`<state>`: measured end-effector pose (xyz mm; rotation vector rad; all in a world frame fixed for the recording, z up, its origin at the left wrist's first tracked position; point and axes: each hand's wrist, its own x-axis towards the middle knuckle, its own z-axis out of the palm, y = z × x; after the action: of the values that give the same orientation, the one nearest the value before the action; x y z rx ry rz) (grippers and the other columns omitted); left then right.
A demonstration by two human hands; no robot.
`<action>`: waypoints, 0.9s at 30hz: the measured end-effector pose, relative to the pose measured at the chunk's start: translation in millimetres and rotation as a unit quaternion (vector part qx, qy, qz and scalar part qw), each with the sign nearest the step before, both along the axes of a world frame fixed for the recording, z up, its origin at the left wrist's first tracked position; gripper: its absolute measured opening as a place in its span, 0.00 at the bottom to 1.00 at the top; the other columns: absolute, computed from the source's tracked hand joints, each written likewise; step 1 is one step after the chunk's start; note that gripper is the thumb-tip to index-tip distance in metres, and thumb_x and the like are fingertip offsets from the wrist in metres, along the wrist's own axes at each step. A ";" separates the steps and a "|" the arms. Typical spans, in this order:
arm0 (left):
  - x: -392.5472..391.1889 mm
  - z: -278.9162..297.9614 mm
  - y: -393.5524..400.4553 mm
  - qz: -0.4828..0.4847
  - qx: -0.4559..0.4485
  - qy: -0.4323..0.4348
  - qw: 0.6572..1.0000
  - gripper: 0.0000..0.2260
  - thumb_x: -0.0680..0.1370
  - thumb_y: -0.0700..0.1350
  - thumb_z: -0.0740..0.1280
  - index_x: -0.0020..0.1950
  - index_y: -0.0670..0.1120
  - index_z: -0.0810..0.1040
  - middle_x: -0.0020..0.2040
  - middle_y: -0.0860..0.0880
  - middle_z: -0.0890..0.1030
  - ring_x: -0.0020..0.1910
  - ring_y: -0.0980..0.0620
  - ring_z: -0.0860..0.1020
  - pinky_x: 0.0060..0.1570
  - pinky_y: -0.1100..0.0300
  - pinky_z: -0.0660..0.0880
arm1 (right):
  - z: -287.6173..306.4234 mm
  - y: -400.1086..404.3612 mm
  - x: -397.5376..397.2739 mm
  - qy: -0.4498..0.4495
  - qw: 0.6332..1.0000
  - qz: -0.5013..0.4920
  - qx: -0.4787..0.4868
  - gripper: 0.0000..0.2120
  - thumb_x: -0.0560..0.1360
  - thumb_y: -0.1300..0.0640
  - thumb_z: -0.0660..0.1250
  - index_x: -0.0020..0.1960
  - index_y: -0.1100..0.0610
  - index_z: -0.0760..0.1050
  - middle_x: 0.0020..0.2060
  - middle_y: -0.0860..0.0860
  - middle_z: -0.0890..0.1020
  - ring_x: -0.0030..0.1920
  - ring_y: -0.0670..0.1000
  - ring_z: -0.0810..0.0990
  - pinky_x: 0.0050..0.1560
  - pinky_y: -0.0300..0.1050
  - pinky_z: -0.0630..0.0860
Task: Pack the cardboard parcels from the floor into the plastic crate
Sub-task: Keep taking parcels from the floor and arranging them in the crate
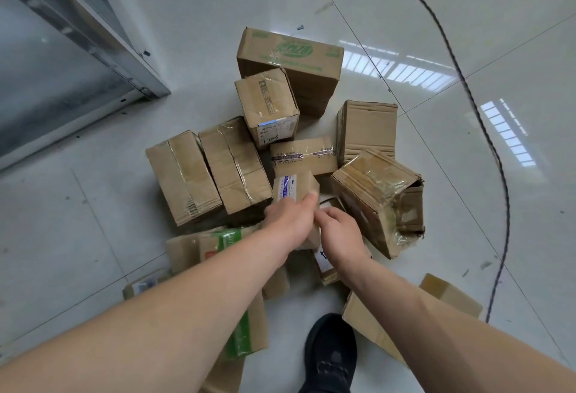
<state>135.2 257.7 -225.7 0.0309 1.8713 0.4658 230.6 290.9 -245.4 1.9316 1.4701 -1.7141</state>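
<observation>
Glossy pale tiled floor (93,236), cardboard parcels (237,165) heaped at centre. Left hand (288,221) gripping small parcel (296,188) amid heap, thumb over its top edge. Right hand (338,230) just beside, fingers curled onto white-labelled parcel (324,263) below. Black shoe (332,352) near bottom edge.

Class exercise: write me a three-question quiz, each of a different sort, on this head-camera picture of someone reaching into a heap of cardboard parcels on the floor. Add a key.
1. True or false: the plastic crate is in view.
2. Which hand grips the small parcel with the white label? A) left hand B) right hand
3. Fill in: the biggest box, farthest from the person, carries a ____ printed logo.

Key: 1 false; 2 A; 3 green. The right hand's fingers curl down among the parcels beside it; what they touch is hidden.
</observation>
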 end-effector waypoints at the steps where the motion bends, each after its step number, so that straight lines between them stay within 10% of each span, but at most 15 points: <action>1: -4.3 -3.8 -4.2 0.008 -0.012 0.006 1.000 0.32 0.79 0.66 0.54 0.75 0.47 0.68 0.64 0.43 0.74 0.57 0.43 0.76 0.40 0.57 0.74 | 0.1 -0.7 -3.0 0.007 1.000 -0.006 -0.006 0.14 0.70 0.44 0.66 0.46 0.53 0.82 0.44 0.51 0.84 0.49 0.54 0.82 0.56 0.62 0.80; 9: -12.5 -17.2 -25.0 0.121 0.026 -0.070 0.990 0.23 0.80 0.61 0.61 0.70 0.50 0.72 0.60 0.48 0.78 0.50 0.49 0.76 0.44 0.57 0.67 | -14.1 -7.8 -9.0 0.043 0.994 -0.101 0.004 0.04 0.74 0.54 0.66 0.47 0.53 0.78 0.44 0.53 0.83 0.44 0.54 0.81 0.47 0.52 0.76; 14: -22.8 -10.5 -34.0 0.154 0.018 -0.044 0.987 0.20 0.72 0.51 0.75 0.60 0.53 0.72 0.55 0.47 0.80 0.51 0.45 0.79 0.51 0.45 0.78 | -8.1 -5.7 -10.9 0.053 0.989 -0.136 -0.027 0.17 0.76 0.66 0.63 0.62 0.55 0.75 0.35 0.54 0.84 0.30 0.47 0.78 0.34 0.43 0.74; 17: -30.6 0.6 -34.3 0.146 0.019 -0.011 0.989 0.21 0.66 0.47 0.75 0.55 0.51 0.71 0.51 0.46 0.79 0.48 0.44 0.81 0.46 0.39 0.82 | -3.5 -11.0 -18.3 0.041 0.992 -0.110 -0.036 0.29 0.65 0.60 0.71 0.66 0.53 0.74 0.44 0.54 0.85 0.43 0.51 0.85 0.48 0.53 0.82; 23: -54.3 31.9 -39.2 0.160 0.032 -0.045 0.986 0.08 0.72 0.42 0.70 0.51 0.47 0.77 0.47 0.40 0.85 0.47 0.40 0.83 0.49 0.36 0.80 | 23.3 -4.6 -33.5 0.014 0.998 -0.038 0.037 0.50 0.62 0.57 0.71 0.81 0.46 0.56 0.72 0.47 0.67 0.69 0.51 0.72 0.73 0.56 0.69; 27: -77.8 60.0 -45.8 0.143 0.053 -0.030 0.988 0.09 0.73 0.47 0.69 0.52 0.50 0.78 0.49 0.44 0.84 0.50 0.44 0.81 0.53 0.46 0.78 | 54.7 4.0 -47.1 0.043 0.997 -0.040 0.046 0.37 0.59 0.55 0.65 0.70 0.50 0.74 0.58 0.49 0.83 0.58 0.52 0.81 0.64 0.56 0.76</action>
<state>57.4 211.9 -165.8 -0.1815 1.7978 0.7552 183.5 294.9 -190.7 2.0129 1.5467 -1.8155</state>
